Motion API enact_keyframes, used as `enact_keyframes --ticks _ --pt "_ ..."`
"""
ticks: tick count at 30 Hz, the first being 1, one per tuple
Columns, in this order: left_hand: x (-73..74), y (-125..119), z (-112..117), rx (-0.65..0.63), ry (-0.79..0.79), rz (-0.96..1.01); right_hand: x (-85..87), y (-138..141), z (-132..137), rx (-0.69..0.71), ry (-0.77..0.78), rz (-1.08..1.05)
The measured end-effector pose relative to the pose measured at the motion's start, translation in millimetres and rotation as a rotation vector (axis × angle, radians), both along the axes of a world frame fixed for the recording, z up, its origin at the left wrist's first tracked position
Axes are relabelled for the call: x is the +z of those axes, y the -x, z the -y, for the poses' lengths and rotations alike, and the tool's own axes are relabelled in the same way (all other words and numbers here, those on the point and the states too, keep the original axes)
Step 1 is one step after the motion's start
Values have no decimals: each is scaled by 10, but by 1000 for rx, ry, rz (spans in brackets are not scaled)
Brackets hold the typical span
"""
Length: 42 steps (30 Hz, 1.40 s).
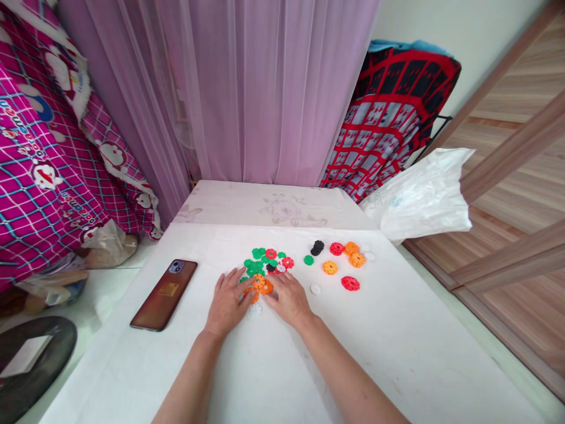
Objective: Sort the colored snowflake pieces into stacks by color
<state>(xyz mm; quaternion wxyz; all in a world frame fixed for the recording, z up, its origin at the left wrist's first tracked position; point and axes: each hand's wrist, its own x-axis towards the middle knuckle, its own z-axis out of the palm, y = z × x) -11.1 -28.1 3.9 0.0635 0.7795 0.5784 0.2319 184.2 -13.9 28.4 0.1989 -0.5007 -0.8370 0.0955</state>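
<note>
Both of my hands rest on a white table (397,347), fingertips meeting over a small cluster of orange snowflake discs (261,287). My left hand (228,301) lies palm down with fingers pinched on the orange pieces. My right hand (288,298) mirrors it, fingers curled onto the same pieces. Just beyond lies a pile of green, red and black discs (265,262). A white disc (255,310) lies between my hands, partly hidden.
Loose discs lie to the right: black (316,247), green (308,259), orange (329,267), red (350,283), white (315,289). A phone (164,294) lies face down on the left. A white plastic bag (424,197) sits at the far right corner. Pink curtains hang behind.
</note>
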Motion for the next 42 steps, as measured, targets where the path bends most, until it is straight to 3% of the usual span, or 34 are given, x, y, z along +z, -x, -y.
enact_keyframes --ticks 5,8,14,18,21,30,35,37,40,42 --pt "-31 22 -13 0 -2 -4 46 89 -23 -113 70 61" --pt "-51 30 -21 -2 -26 -7 72 -27 13 -163 112 -1" --pt "-43 24 -20 -1 -39 12 162 -789 -114 -448 105 -170" --pt "-45 27 -21 -6 -47 31 240 -1303 -317 -654 125 -140" --pt "-64 41 -25 -10 -40 17 236 -1462 -395 -679 135 -113" --pt "-110 85 -56 15 -94 126 172 -1530 -400 -673 152 -83" --pt "-126 84 -86 107 -123 274 236 -1272 -284 -555 -22 -69" --pt "-117 84 -88 176 -118 328 232 -978 -216 -398 -53 -79" --pt "-93 89 -78 232 -110 383 186 -470 -136 -129 18 -104" --pt "-80 93 -70 245 -108 410 149 -192 -119 -47 40 -96"
